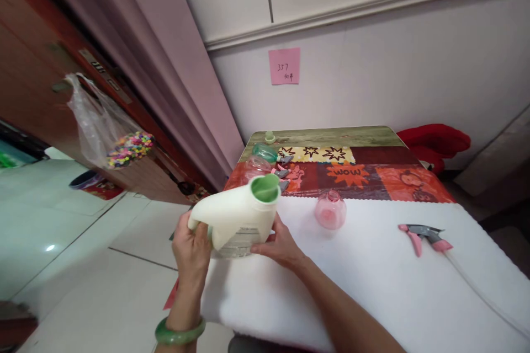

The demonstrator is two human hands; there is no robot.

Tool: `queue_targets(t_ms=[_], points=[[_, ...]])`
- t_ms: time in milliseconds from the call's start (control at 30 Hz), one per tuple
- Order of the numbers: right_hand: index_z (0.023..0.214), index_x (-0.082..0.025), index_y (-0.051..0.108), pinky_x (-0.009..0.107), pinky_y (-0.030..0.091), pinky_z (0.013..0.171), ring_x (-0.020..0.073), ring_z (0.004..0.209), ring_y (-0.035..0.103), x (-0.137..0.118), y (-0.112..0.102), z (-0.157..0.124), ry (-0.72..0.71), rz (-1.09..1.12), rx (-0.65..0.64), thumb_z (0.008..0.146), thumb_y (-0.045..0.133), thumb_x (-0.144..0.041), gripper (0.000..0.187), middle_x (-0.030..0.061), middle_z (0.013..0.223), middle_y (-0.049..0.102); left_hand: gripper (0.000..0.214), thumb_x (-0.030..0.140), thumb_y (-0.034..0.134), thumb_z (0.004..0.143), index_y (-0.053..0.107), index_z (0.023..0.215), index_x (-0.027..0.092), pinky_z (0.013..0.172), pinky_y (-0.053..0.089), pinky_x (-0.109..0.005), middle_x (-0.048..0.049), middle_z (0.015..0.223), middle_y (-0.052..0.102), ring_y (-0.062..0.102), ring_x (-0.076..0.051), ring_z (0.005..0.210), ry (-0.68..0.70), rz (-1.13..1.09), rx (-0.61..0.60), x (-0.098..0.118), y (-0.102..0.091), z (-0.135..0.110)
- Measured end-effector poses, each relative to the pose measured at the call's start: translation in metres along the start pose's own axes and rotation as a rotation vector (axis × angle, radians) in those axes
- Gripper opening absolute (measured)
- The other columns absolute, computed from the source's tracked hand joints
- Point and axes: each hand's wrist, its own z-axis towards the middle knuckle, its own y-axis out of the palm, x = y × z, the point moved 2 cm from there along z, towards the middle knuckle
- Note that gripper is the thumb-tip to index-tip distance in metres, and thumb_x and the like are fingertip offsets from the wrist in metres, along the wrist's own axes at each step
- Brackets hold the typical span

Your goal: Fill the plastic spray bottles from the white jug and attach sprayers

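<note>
Both my hands hold a cream plastic jug (236, 215) with a green cap, tilted with its mouth up, at the near left corner of the table. My left hand (192, 251) grips its handle end, fingers wrapped round it. My right hand (279, 245) presses the jug's lower side, fingers closed against it. A green bangle (180, 332) is on my left wrist. A round pink bottle (330, 210) without a top stands on the white cloth (372, 276) just right of the jug. A pink and grey spray trigger (424, 234) with its tube lies further right.
Two spray bottles, one green (265, 153) and one clear pink (259, 166), lie on the patterned cloth (356, 174) behind. A small green cap (270, 136) sits near the far edge. A plastic bag of coloured beads (111, 132) hangs on the wooden door at left. Red fabric (434, 140) lies right.
</note>
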Motion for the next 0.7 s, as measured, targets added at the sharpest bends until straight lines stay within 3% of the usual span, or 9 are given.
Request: queue_targets(t_ms=[100, 167, 400, 500, 600, 700], points=[[0.12, -0.022, 0.068, 0.049, 0.06, 0.09, 0.0325, 0.108, 0.07, -0.001, 0.005, -0.003, -0.02, 0.143, -0.05, 0.058, 0.095, -0.047, 0.072, 0.0095, 0.115, 0.076, 0.027, 0.048, 0.064, 0.083, 0.069, 0.095, 0.025, 0.097, 0.039, -0.043, -0.0049, 0.092, 0.064, 0.054, -0.029, 0.093, 0.289, 0.265, -0.036, 0.027, -0.006, -0.002], [0.116, -0.021, 0.07, 0.054, 0.058, 0.096, 0.0351, 0.11, 0.071, -0.003, 0.005, -0.004, -0.044, 0.236, -0.044, 0.056, 0.097, -0.046, 0.07, 0.0107, 0.115, 0.076, 0.025, 0.048, 0.06, 0.086, 0.067, 0.094, 0.025, 0.098, 0.036, -0.044, -0.0065, 0.092, 0.063, 0.053, -0.03, 0.092, 0.37, 0.328, -0.055, 0.035, -0.006, -0.006], [0.116, -0.021, 0.07, 0.056, 0.057, 0.1, 0.0366, 0.112, 0.071, -0.009, -0.003, -0.005, -0.049, 0.316, 0.04, 0.049, 0.101, -0.036, 0.075, 0.0114, 0.119, 0.077, 0.026, 0.047, 0.06, 0.088, 0.067, 0.099, 0.025, 0.099, 0.037, -0.045, -0.008, 0.093, 0.064, 0.055, -0.031, 0.096, 0.394, 0.362, -0.118, 0.032, -0.001, -0.016], [0.117, -0.021, 0.071, 0.055, 0.057, 0.101, 0.0362, 0.114, 0.07, -0.011, -0.004, -0.004, -0.05, 0.303, 0.028, 0.046, 0.101, -0.035, 0.078, 0.0113, 0.12, 0.076, 0.031, 0.044, 0.062, 0.088, 0.069, 0.111, 0.025, 0.107, 0.036, -0.047, -0.0098, 0.109, 0.067, 0.057, -0.032, 0.109, 0.404, 0.299, -0.154, 0.036, -0.006, -0.013], [0.115, -0.02, 0.072, 0.054, 0.057, 0.101, 0.0352, 0.113, 0.07, -0.013, -0.005, -0.003, -0.06, 0.297, 0.011, 0.044, 0.101, -0.035, 0.078, 0.0105, 0.118, 0.077, 0.063, 0.05, 0.078, 0.075, 0.063, 0.131, 0.026, 0.118, 0.029, -0.053, -0.0123, 0.137, 0.059, 0.047, -0.038, 0.133, 0.312, 0.247, -0.092, 0.029, -0.02, -0.008], [0.114, -0.02, 0.072, 0.053, 0.057, 0.102, 0.0343, 0.113, 0.07, -0.014, -0.006, -0.002, -0.069, 0.301, 0.007, 0.044, 0.101, -0.035, 0.076, 0.009, 0.117, 0.077, 0.104, 0.047, 0.092, 0.055, 0.047, 0.147, 0.033, 0.109, 0.041, -0.062, -0.0108, 0.153, 0.047, 0.049, -0.042, 0.134, -0.031, 0.039, -0.034, -0.002, -0.033, -0.006]])
